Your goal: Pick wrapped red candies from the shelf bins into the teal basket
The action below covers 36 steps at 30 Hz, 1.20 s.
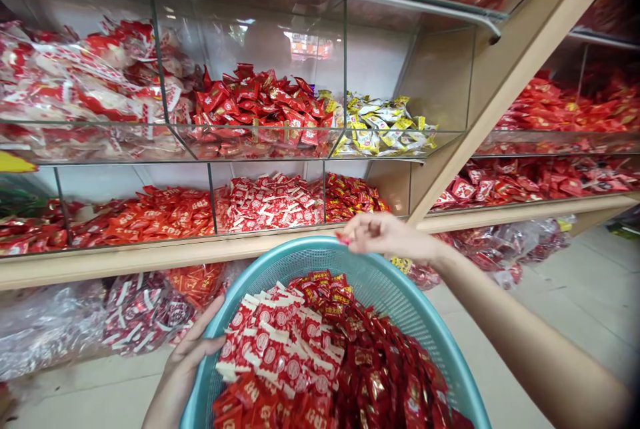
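Observation:
A teal plastic mesh basket [383, 285] is in front of me, heaped with wrapped candies. Inside are red-and-white candies [280, 335] at the left, dark red shiny ones [380, 369] at the right and brighter red ones [265, 402] at the near side. My left hand [187, 359] grips the basket's left rim, thumb over the edge. Above the far rim, my right hand [383, 237] pinches a small red wrapped candy [344, 237] between its fingertips. Just behind that hand is a shelf compartment of red-and-yellow candies [353, 195].
Wooden shelving with clear dividers holds red-and-white candies [273, 202], orange-red ones [160, 212], red packets [260, 105] and yellow-and-white packets [383, 122]. A wooden shelf edge [125, 259] runs behind the basket. Plastic bags of candy [147, 312] lie beneath it on the tiled floor.

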{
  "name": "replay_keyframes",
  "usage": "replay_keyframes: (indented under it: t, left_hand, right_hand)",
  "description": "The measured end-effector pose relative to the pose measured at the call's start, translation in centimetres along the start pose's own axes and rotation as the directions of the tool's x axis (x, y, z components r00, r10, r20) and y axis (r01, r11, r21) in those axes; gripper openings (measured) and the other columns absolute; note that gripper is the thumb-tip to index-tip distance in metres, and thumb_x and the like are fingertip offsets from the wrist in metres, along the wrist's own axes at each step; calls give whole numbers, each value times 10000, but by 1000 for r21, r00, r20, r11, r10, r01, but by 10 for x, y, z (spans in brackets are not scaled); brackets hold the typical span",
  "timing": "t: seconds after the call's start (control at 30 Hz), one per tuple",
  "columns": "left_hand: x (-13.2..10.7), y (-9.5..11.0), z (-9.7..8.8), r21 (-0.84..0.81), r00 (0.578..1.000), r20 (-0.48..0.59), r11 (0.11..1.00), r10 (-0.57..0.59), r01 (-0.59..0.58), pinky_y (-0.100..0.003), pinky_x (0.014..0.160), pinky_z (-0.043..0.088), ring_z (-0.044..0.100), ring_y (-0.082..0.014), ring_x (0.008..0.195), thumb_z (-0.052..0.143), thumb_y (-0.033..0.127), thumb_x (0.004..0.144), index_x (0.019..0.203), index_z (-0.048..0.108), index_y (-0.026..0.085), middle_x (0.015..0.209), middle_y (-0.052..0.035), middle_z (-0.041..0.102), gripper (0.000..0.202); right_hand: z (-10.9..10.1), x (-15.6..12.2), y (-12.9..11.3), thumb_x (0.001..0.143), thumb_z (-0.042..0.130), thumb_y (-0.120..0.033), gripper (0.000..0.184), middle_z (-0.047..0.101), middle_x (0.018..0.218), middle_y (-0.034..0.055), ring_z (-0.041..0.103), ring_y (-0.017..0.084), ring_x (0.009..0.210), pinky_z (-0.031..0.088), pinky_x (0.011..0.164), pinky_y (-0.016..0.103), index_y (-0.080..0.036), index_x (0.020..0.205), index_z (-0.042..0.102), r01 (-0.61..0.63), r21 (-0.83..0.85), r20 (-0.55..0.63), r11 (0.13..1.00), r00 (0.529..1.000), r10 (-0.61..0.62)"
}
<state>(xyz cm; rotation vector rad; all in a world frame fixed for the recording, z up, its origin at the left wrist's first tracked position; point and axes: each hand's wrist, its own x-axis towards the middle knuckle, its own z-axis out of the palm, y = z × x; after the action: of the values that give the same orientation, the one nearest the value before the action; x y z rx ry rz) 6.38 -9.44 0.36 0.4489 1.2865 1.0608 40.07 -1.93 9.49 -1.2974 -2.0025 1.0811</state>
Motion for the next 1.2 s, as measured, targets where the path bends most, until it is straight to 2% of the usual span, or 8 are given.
replay_keyframes:
  t: [0.1,0.23,0.33,0.5,0.7,0.8,0.93,1.2]
  left_hand:
    - [-3,0,1,-16,1000,12,1000,-18,19,-363,777,488,628,-267,920,653,134,625,1278,436,343,1024,-23,690,720]
    - [-7,1,3,-24,1000,14,999,-27,27,-392,734,503,640,-286,885,640,130,634,1294,401,362,1016,-29,692,739]
    - [-6,1,2,-25,1000,10,999,-22,22,-375,770,493,632,-274,912,648,133,628,1289,413,354,1034,-25,686,735]
    - [-2,1,-1,-60,1000,6,998,-29,29,-338,871,443,588,-248,1007,665,144,606,1232,495,350,1130,3,641,680]
    - [7,-2,-7,26,1000,-6,999,23,-23,-342,898,421,559,-261,1050,693,193,571,1196,539,333,1055,14,677,659]
    - [12,-3,-9,68,995,-43,994,85,-82,-314,877,439,562,-268,1041,708,203,530,1156,586,282,1076,7,667,643]
    - [12,-2,-8,82,998,-19,995,60,-58,-311,859,453,555,-272,1052,709,209,534,1174,567,298,1070,10,670,663]
    - [5,2,-6,3,1000,-8,1000,11,-11,-374,979,325,514,-281,1103,693,203,564,1122,598,344,1078,42,663,582]
  right_hand:
    - [39,5,15,731,579,-326,280,483,584,-54,422,78,515,320,503,200,-173,964,563,33,-300,185,953,982,24]
    - [75,23,29,743,533,-241,241,613,797,45,560,161,717,351,588,236,-192,977,558,33,-725,119,688,990,78]
    - [87,32,28,789,475,-241,222,633,855,82,594,197,773,366,611,254,-192,993,548,27,-817,124,576,984,129]
    - [95,30,24,816,485,-294,282,642,840,82,600,202,769,363,593,252,-188,1076,514,30,-821,122,570,985,124]
    - [57,12,7,833,431,-446,328,560,601,-5,457,97,521,297,517,213,-178,740,595,96,-598,19,796,994,-106]
    - [19,17,8,848,380,-445,398,497,532,-22,393,82,486,279,505,205,-167,624,556,26,-530,-223,848,960,-169]
    - [-22,51,34,811,445,-396,275,562,620,-4,461,103,557,310,543,211,-173,723,581,-169,-530,-520,831,839,-160]
    - [-26,110,66,768,513,-418,319,579,997,104,547,185,853,374,705,255,-166,949,589,-439,-574,-601,691,799,9]
